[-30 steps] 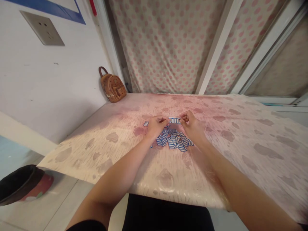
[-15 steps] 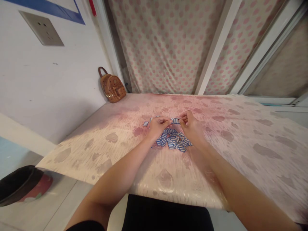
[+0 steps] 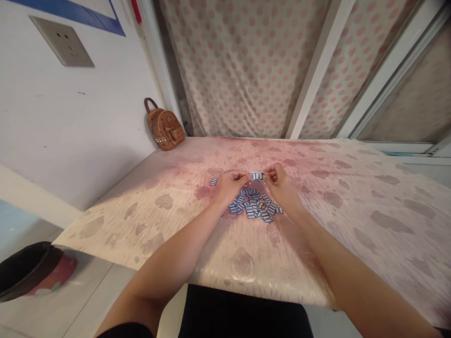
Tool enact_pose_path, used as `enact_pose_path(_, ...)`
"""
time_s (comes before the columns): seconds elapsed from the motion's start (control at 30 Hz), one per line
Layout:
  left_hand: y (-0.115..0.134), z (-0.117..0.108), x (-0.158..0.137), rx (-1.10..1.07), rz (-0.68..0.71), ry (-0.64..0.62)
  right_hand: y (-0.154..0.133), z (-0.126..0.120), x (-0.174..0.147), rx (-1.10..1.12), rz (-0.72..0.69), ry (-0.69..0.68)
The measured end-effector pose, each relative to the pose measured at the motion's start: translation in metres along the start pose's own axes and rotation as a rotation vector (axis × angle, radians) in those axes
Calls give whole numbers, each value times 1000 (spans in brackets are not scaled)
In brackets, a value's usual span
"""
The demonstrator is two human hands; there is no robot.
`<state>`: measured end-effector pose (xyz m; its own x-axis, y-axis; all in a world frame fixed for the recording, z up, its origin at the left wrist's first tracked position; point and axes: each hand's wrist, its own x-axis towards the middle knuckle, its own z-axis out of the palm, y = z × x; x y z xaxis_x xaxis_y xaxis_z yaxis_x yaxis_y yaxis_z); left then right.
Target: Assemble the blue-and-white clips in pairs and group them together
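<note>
Between my two hands runs a short row of small blue-and-white rectangular pieces [image 3: 256, 176]. My left hand [image 3: 232, 184] is closed, with thumb and finger pinched at the row's left end. At its right end, my right hand [image 3: 278, 182] has its thumb and fingers pressed together on the last piece. Whether the row is lifted or rests on the cloth, I cannot tell. A loose pile of similar pieces [image 3: 252, 206] lies just below the hands. One stray piece [image 3: 213, 181] sits to the left of my left hand, which partly covers a few others.
A patterned tablecloth [image 3: 243, 263] covers the table. At the back left corner a small brown backpack [image 3: 165, 129] leans against the wall. Dotted curtains [image 3: 243, 70] hang behind the table. A dark-rimmed bin [image 3: 45, 270] stands on the floor at left.
The right hand has shifted very slightly, and the row between the hands shows a little more plainly. The pile and the stray piece look the same.
</note>
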<state>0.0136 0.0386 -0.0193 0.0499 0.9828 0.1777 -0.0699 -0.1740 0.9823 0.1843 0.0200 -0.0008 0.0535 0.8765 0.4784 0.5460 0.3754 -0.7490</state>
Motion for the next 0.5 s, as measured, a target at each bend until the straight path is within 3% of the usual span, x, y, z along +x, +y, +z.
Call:
enact_pose_path(0.1, 1, -1, 0, 48, 27, 6, 4, 0, 2, 59, 38, -40)
enact_pose_path(0.3, 10, 0, -7, 192, 193, 3, 1, 2, 4, 517, 435, -217)
enact_pose_path(0.5, 11, 3, -9, 204, 221, -10, 0, 6, 4, 736, 545, -205)
